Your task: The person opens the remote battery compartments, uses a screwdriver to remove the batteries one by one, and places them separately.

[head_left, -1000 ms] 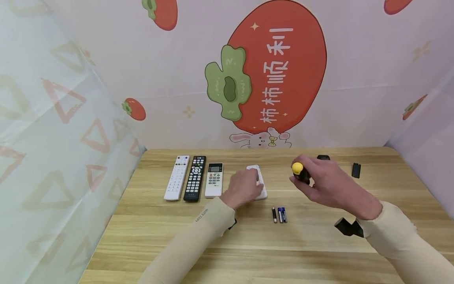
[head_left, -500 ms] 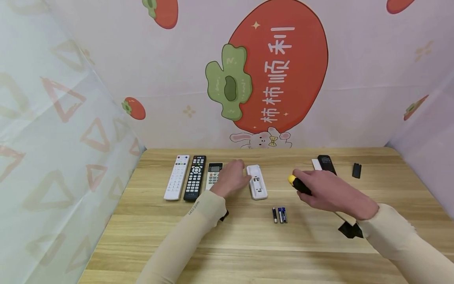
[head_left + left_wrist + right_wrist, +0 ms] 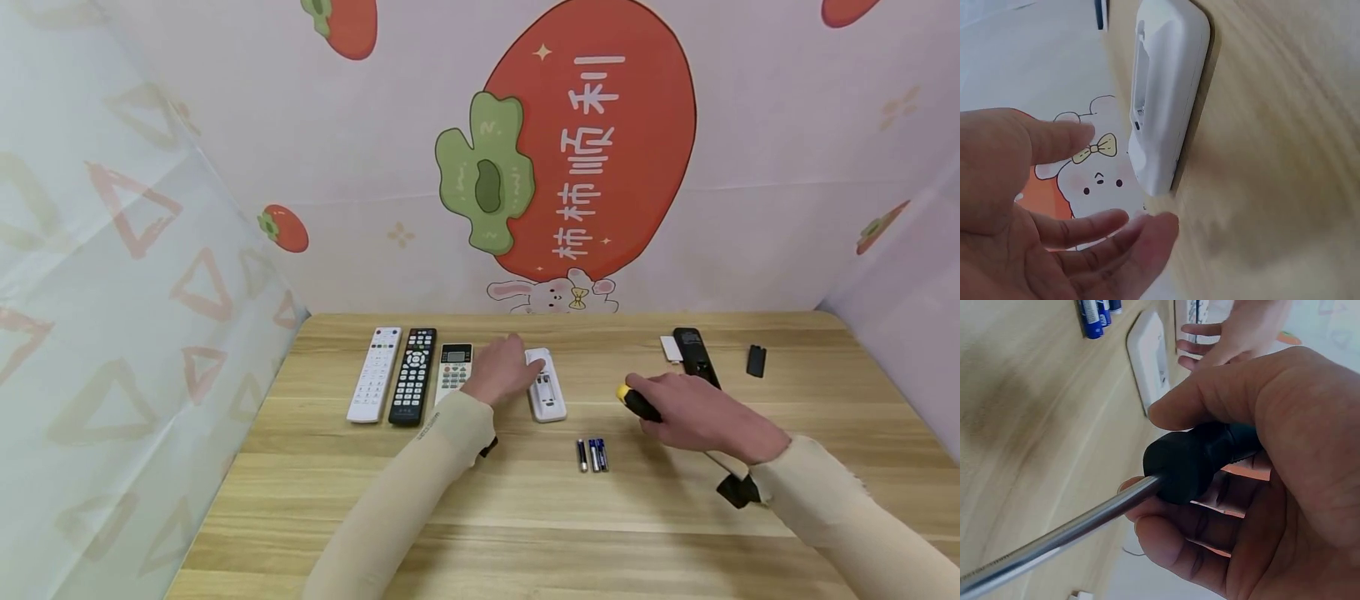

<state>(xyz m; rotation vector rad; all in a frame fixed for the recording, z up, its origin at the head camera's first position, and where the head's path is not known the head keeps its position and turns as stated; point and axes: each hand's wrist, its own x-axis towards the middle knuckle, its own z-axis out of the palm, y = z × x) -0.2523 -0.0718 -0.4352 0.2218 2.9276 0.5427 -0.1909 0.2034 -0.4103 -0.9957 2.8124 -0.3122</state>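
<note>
A white remote control (image 3: 547, 392) lies back side up on the table, its battery compartment uncovered. My left hand (image 3: 498, 371) hovers at the remote's left side, fingers loosely spread and holding nothing; in the left wrist view a gap separates the fingertips from the remote (image 3: 1169, 81). My right hand (image 3: 690, 412) grips a screwdriver (image 3: 639, 403) by its black handle with a yellow end. Its metal shaft (image 3: 1066, 537) points back toward the right forearm. Several batteries (image 3: 592, 456) lie side by side in front of the white remote.
To the left stand in a row a white remote (image 3: 374, 375), a black remote (image 3: 412, 377) and an air-conditioner remote (image 3: 453, 367), partly covered by my left hand. Behind my right hand lie a black remote (image 3: 693, 354), a small white piece (image 3: 671, 348) and a black cover (image 3: 757, 361).
My left hand has come off the white remote to the left, baring its battery compartment, then shifted slightly back right. My right hand has moved down and right, tilting the screwdriver.
</note>
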